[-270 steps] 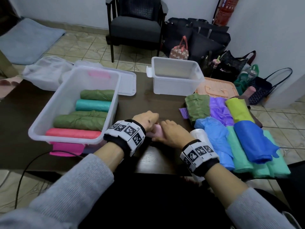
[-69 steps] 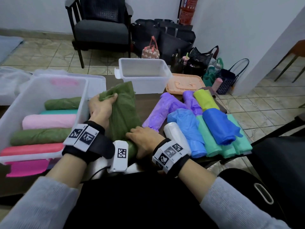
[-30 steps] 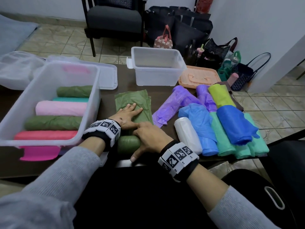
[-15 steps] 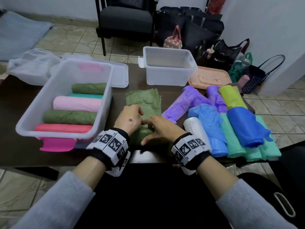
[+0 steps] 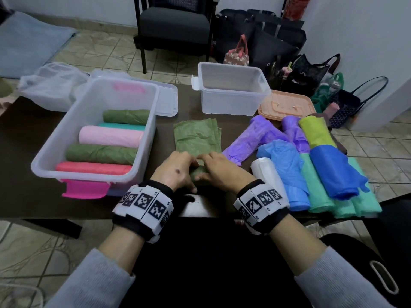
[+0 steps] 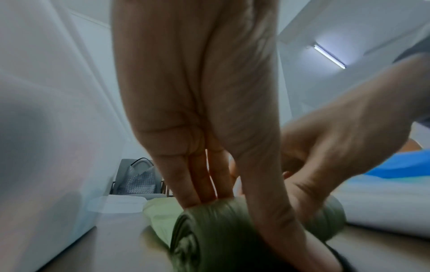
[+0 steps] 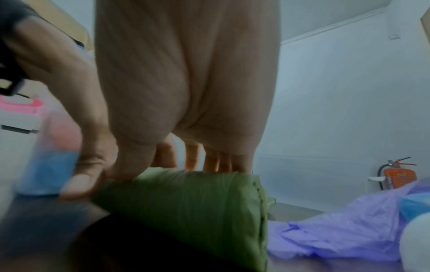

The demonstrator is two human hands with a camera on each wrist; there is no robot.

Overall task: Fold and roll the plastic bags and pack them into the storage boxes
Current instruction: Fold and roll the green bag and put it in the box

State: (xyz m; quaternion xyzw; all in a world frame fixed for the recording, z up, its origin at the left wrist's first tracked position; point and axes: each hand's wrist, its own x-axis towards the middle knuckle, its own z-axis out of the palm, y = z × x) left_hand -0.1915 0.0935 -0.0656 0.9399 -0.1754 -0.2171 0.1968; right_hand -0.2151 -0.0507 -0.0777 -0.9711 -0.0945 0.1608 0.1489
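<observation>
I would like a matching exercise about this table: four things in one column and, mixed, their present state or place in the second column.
Things:
1. green bag
2. pink roll
3. small clear box
4. white roll

States or places:
A. holds no rolls
B. half rolled under both hands
C. lies in the large clear box
D. lies on the table, beside the light blue bag

Pairs: 1-B, 2-C, 3-A, 4-D

Storage box (image 5: 142, 152) flanks bare table (image 5: 164, 138) leftward; purple bag (image 5: 249, 138) crowds rightward.
</observation>
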